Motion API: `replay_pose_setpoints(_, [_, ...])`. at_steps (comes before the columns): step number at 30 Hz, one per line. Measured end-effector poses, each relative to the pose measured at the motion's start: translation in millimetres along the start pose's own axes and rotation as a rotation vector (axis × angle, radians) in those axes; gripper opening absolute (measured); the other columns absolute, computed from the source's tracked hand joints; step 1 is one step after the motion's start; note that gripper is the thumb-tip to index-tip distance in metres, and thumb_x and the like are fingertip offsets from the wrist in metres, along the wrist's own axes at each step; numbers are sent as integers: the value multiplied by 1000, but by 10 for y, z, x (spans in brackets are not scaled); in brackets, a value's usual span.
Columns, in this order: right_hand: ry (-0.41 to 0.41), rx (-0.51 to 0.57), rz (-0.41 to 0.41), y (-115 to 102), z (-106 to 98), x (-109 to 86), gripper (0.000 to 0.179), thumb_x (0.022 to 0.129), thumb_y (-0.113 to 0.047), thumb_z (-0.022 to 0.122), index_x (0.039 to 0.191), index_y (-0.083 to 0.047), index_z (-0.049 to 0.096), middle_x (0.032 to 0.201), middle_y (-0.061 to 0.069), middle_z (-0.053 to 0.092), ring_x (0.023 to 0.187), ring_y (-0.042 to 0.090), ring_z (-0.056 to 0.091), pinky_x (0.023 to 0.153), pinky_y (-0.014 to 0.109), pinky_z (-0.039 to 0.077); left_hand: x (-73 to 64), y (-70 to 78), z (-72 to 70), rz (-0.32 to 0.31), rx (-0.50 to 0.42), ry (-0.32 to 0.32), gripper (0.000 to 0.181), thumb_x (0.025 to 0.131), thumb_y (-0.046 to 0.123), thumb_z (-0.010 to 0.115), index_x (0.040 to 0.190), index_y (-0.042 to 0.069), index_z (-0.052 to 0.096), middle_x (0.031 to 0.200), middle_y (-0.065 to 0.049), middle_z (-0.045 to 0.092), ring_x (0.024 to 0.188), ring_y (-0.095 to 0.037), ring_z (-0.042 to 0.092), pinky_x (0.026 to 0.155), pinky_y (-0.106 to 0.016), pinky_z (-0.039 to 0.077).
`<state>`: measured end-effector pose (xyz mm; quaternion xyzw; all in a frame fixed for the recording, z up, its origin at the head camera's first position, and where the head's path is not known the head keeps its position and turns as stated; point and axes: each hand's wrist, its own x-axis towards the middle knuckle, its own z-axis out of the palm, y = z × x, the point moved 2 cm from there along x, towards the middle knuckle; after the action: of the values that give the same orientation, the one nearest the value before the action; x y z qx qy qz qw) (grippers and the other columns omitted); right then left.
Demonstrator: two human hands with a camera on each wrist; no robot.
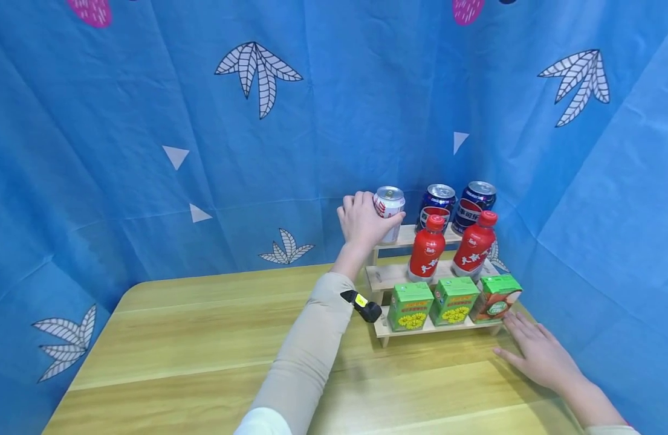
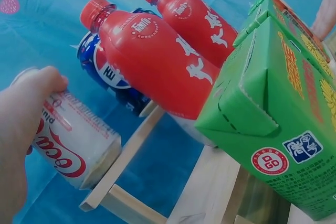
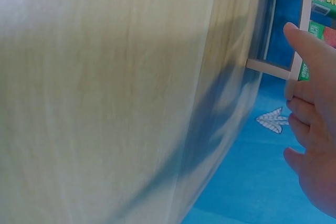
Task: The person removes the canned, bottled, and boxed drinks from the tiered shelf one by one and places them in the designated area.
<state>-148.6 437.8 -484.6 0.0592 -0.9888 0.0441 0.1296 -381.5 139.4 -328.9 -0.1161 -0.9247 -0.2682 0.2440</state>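
My left hand [image 1: 361,220] grips a white Coca-Cola can [image 1: 389,209] at the left end of the top step of a wooden tiered rack [image 1: 385,277]. In the left wrist view the can's base meets the step's edge; whether its full weight rests there I cannot tell. Low at the rack's right end, my right hand [image 1: 540,356] lies with fingers extended, the fingertips by a green-and-brown carton [image 1: 497,302]. From the right wrist view, the thumb and fingers are around the end of the rack's bottom step, apparently touching it.
Two blue Pepsi cans [image 1: 437,202] stand on the top step. Red bottles [image 1: 427,251], two of them, occupy the middle step. Green drink cartons [image 1: 412,307] line the bottom one. A wooden table [image 1: 203,338] carries the rack, with a blue curtain [image 1: 312,151] behind and at the sides.
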Motion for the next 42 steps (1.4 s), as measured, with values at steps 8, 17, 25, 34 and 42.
replay_pose_setpoints(8, [-9,15,-5,-5,-11,9,75,91,-46,61,138,11,45,143,32,43,130,51,42,116,61,13,-42,-114,-76,1,-11,45,74,71,77,63,115,18,55,110,3,57,108,-19,43,91,-38,39])
replay_pose_setpoints(17, [-18,37,-7,-10,-17,6,74,92,-44,61,139,11,43,143,32,42,135,50,37,117,60,10,-155,-232,-265,2,-50,82,72,72,72,68,118,18,55,113,3,57,112,-20,43,94,-40,37])
replay_pose_setpoints(25, [-60,48,6,1,-34,27,75,93,-45,59,139,12,42,144,34,40,133,52,37,108,66,21,-271,-279,-479,35,-53,142,70,71,71,69,116,18,56,113,3,58,111,-21,44,94,-41,38])
replay_pose_setpoints(34, [-84,61,17,-6,-44,39,76,94,-46,57,141,12,39,145,34,38,134,52,34,110,67,19,-407,-393,-719,33,-85,182,67,69,68,72,113,18,57,111,3,59,110,-21,44,94,-42,37])
replay_pose_setpoints(42, [-61,61,2,-10,-30,39,76,94,-44,59,140,12,40,144,35,39,134,53,35,111,66,17,-537,-566,-914,13,-109,207,69,68,66,75,112,16,59,110,1,60,110,-23,45,94,-43,37])
